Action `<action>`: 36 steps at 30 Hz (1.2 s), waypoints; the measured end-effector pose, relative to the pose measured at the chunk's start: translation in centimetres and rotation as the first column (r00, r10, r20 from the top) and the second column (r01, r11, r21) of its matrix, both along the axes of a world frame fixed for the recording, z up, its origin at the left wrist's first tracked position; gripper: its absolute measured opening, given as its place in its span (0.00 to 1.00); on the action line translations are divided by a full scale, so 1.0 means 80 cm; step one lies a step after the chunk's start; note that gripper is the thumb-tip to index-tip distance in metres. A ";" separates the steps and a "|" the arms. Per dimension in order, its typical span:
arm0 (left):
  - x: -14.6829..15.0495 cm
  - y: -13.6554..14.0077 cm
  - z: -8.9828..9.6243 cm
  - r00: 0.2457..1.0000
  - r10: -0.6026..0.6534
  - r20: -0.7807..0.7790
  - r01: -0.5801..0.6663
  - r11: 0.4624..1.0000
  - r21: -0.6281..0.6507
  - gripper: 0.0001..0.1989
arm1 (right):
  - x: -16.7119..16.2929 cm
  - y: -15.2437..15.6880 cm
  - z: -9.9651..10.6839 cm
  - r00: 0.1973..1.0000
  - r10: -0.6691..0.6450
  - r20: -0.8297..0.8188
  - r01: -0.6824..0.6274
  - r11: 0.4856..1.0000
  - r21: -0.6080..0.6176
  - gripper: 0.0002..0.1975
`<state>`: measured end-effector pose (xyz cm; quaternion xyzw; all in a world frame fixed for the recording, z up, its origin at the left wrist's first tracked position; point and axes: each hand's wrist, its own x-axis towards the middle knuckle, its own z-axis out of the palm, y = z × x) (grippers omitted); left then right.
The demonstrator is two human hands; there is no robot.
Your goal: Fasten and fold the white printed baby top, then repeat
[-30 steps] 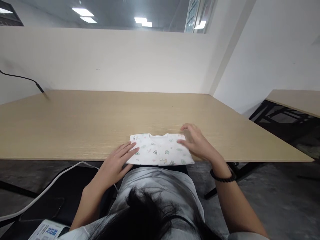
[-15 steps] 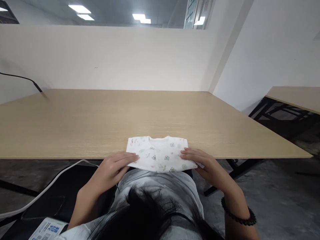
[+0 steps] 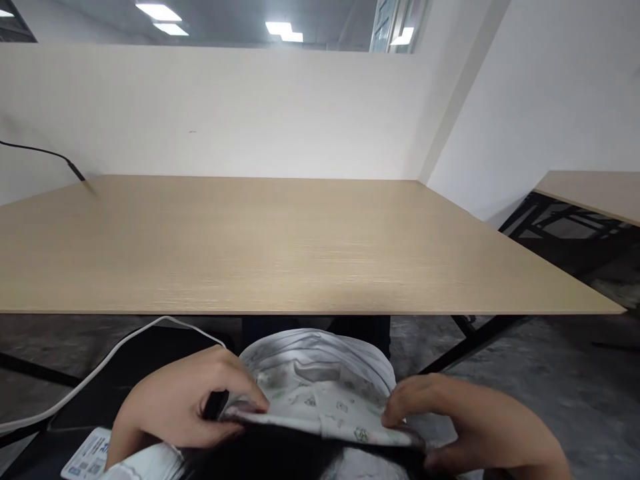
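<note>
A small white baby shirt (image 3: pixel 327 403) with little animal prints hangs close to my body, in front of the table edge and over my lap. Its neckline points away from me. My left hand (image 3: pixel 195 397) pinches the near left corner between thumb and fingers. At the near right corner, my right hand (image 3: pixel 450 417) grips the cloth, its fingers on top and the thumb lower. Dark hair hides part of the shirt's near edge.
The wooden table (image 3: pixel 280 247) stretches ahead to a white partition (image 3: pixel 260 113). A white cable (image 3: pixel 110 363) runs over a black seat at left, near a printed white label (image 3: pixel 87 457). A black cable (image 3: pixel 45 152) reaches the table's far left. Another table (image 3: pixel 595 190) stands at right.
The baby shirt has left the table's front edge and come back toward my body, carried by both hands. My fingers have gone from lying flat on it to gripping its near corners.
</note>
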<state>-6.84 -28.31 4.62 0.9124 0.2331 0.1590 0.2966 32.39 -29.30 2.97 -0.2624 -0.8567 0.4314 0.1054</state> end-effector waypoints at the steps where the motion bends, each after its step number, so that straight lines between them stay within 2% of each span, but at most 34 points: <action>1: -0.001 0.004 -0.001 0.999 -0.016 0.028 0.017 0.999 -0.039 0.11 | -0.002 0.004 0.005 0.997 0.064 -0.031 -0.066 0.997 -0.040 0.24; 4: 0.003 0.018 -0.007 0.992 -0.051 0.115 0.067 0.988 -0.137 0.13 | -0.014 0.022 0.007 0.975 0.139 -0.172 -0.152 0.986 -0.064 0.21; 6: 0.013 0.028 -0.017 0.991 -0.029 0.134 0.049 0.988 -0.147 0.14 | -0.029 0.033 -0.005 0.975 0.075 -0.210 -0.083 0.996 -0.029 0.18; 10: 0.042 0.040 -0.042 0.998 0.025 0.050 -0.017 0.987 -0.157 0.13 | -0.068 0.044 -0.040 0.990 -0.047 -0.135 0.059 0.995 0.083 0.15; 12: 0.055 0.043 -0.053 1.000 -0.008 0.021 0.012 0.984 -0.178 0.13 | -0.084 0.046 -0.053 0.996 -0.032 -0.079 0.041 0.993 0.107 0.14; 15: 0.068 0.046 -0.062 0.996 -0.086 0.021 0.088 0.974 -0.209 0.13 | -0.096 0.047 -0.062 1.000 0.018 -0.018 -0.016 0.997 0.072 0.14; 18: 0.076 0.048 -0.069 0.992 -0.122 0.026 0.125 0.967 -0.223 0.13 | -0.097 0.049 -0.064 1.000 -0.004 0.026 0.002 0.999 0.044 0.11; 22: 0.080 0.049 -0.078 0.997 -0.074 0.008 0.073 0.970 -0.231 0.11 | -0.098 0.049 -0.065 0.994 -0.080 0.068 0.076 0.995 0.064 0.05; 27: 0.079 0.051 -0.083 1.000 -0.024 -0.008 0.021 0.969 -0.245 0.11 | -0.101 0.043 -0.059 0.988 -0.151 -0.025 0.153 0.980 0.130 0.04; 33: 0.078 0.050 -0.081 0.993 0.087 0.076 -0.058 0.942 -0.331 0.12 | -0.105 0.034 -0.047 0.923 -0.364 -0.126 0.380 0.914 0.145 0.04; 36: 0.078 0.049 -0.080 0.984 0.149 0.101 -0.103 0.927 -0.361 0.13 | -0.109 0.033 -0.048 0.898 -0.407 -0.167 0.431 0.891 0.146 0.04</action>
